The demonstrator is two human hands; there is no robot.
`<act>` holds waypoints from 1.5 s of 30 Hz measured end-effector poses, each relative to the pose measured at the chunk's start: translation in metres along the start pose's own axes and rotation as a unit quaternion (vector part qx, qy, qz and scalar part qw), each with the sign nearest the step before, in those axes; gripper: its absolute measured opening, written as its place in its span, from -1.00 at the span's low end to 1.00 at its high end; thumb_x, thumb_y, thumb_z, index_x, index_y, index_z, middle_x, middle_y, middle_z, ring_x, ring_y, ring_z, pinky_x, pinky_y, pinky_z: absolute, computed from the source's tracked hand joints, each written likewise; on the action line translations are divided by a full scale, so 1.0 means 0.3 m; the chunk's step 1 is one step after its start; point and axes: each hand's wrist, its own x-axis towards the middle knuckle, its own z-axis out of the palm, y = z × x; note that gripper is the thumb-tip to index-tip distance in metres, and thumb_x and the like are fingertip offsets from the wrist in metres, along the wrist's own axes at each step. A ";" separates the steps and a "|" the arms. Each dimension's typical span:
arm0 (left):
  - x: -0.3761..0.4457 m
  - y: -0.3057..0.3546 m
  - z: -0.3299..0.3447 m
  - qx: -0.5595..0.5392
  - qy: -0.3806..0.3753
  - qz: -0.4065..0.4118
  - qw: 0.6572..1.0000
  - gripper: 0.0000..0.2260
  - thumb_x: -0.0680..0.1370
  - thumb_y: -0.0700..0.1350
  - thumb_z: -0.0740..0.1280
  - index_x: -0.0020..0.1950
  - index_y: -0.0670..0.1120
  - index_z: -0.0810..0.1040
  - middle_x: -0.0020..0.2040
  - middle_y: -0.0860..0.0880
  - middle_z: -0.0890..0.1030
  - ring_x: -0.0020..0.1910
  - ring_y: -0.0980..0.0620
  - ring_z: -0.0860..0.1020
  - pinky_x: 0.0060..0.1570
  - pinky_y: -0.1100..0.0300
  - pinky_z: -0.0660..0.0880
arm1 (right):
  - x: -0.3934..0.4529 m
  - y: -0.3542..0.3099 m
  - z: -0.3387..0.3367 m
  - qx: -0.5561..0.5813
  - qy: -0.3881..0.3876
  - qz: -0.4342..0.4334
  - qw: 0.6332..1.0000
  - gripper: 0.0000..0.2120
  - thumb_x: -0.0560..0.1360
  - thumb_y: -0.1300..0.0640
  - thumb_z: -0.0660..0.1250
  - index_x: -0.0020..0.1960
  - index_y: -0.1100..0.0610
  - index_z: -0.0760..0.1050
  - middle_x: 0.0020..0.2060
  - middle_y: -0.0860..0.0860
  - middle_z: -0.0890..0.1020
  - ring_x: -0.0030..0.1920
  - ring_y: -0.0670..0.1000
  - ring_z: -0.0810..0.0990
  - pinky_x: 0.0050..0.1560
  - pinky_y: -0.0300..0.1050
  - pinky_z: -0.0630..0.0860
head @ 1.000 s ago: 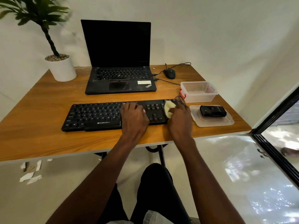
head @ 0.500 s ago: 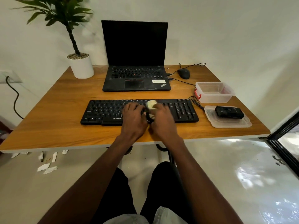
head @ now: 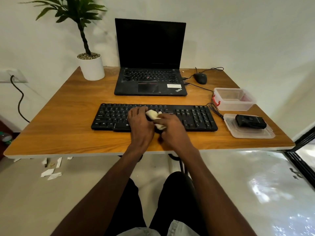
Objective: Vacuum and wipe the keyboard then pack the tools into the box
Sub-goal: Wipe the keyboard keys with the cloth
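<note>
Both hands lay side by side on the middle of the black keyboard [head: 154, 117], which sat near the front edge of the wooden table [head: 68, 120]. The right hand [head: 172, 129] gripped a pale cloth [head: 156, 119] against the keys; the left hand [head: 140, 124] rested on the keys with fingers loosely bent, touching the cloth. Right of the keyboard, a black handheld device [head: 250, 121] (presumably the vacuum) lay on a clear lid [head: 238, 133]. Behind the lid stood the open clear box [head: 234, 99]. Beyond the keyboard stood a laptop [head: 150, 65], a mouse [head: 200, 78] and a potted plant [head: 91, 65].
</note>
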 end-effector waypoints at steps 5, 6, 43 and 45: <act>-0.001 -0.003 -0.005 0.097 -0.020 0.021 0.995 -0.59 0.41 -0.34 0.32 0.26 -0.18 0.54 0.20 -0.14 0.53 0.29 -0.13 0.34 0.31 0.01 0.33 | -0.033 0.136 -0.085 -0.014 0.144 0.235 0.961 -0.58 0.49 0.32 0.33 0.34 0.16 0.49 0.34 0.12 0.49 0.34 0.12 0.37 0.30 -0.02 0.38; -0.005 -0.003 -0.003 0.120 -0.019 0.036 0.992 -0.63 0.41 -0.31 0.30 0.22 -0.19 0.56 0.18 -0.15 0.54 0.27 -0.14 0.36 0.29 -0.02 0.34 | -0.031 0.106 -0.081 -0.028 0.144 0.232 0.961 -0.58 0.49 0.31 0.35 0.35 0.17 0.48 0.34 0.12 0.49 0.34 0.12 0.35 0.30 -0.02 0.37; -0.196 -0.211 -0.120 0.185 0.027 0.328 0.926 -0.79 0.55 -0.20 0.30 0.03 -0.30 0.66 0.07 -0.27 0.67 0.09 -0.22 0.62 0.24 -0.07 0.51 | 0.050 -0.117 0.025 0.005 0.066 0.096 0.993 -0.65 0.49 0.35 0.31 0.24 0.15 0.58 0.22 0.11 0.56 0.25 0.11 0.42 0.20 0.00 0.42; -0.191 -0.208 -0.129 0.174 0.016 0.337 0.925 -0.79 0.52 -0.21 0.30 0.03 -0.30 0.65 0.04 -0.27 0.66 0.07 -0.24 0.61 0.23 -0.06 0.51 | 0.077 -0.192 0.053 0.034 -0.018 -0.002 0.999 -0.62 0.47 0.36 0.31 0.24 0.11 0.58 0.29 0.04 0.53 0.30 0.08 0.41 0.31 -0.03 0.34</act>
